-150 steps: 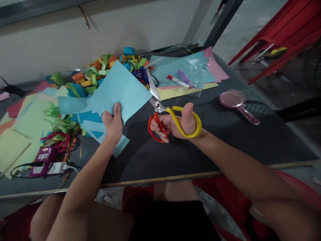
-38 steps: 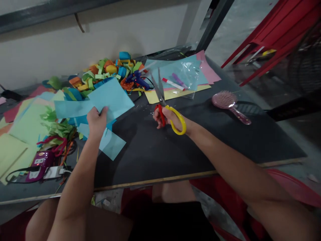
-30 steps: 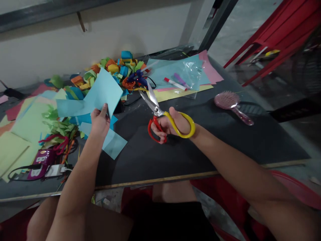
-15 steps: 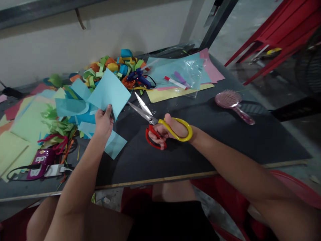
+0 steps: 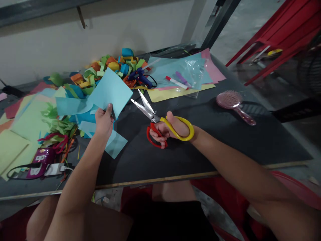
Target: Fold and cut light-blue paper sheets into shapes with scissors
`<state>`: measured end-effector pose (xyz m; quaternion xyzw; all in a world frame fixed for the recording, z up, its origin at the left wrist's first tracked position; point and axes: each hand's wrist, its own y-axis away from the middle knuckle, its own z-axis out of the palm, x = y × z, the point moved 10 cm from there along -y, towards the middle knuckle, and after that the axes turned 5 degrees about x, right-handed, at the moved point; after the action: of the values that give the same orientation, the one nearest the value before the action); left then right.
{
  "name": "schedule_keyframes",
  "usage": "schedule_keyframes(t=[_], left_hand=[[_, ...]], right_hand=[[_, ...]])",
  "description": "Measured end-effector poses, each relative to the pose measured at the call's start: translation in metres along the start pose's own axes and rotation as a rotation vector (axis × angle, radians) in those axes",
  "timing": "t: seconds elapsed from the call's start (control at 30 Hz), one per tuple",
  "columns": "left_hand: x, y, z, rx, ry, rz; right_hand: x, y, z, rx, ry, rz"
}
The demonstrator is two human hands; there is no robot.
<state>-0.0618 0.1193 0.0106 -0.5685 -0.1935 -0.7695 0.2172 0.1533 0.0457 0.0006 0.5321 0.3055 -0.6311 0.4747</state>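
Observation:
My left hand [image 5: 104,122] pinches a light blue paper sheet [image 5: 110,90] at its lower edge, thumb on top. The sheet is held up at a tilt over other blue paper pieces [image 5: 116,144] on the table. To its right, my right hand [image 5: 168,130] has its thumb through the yellow handle and its fingers in the red handle of a pair of scissors [image 5: 151,115]. The scissor blades are spread, their tips pointing up-left, just right of the sheet and apart from it.
Behind the sheet lies a heap of colourful paper loops [image 5: 115,65] with a blue glue gun [image 5: 141,78]. Plastic-wrapped paper [image 5: 175,68] and a marker [image 5: 177,82] are at the back. A hairbrush [image 5: 235,103] lies right; a purple device [image 5: 41,162] with cables lies left.
The scissors have shifted slightly right and up, away from the sheet's edge. A blue paper flap left of the held sheet no longer shows, uncovering orange and yellow loops.

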Motion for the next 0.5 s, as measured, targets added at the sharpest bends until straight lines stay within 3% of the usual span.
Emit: schedule_keyframes(t=[0.5], left_hand=[[0.0011, 0.0032, -0.0057, 0.071, -0.049, -0.029]], right_hand=[[0.0038, 0.0008, 0.0008, -0.036, -0.012, 0.016]])
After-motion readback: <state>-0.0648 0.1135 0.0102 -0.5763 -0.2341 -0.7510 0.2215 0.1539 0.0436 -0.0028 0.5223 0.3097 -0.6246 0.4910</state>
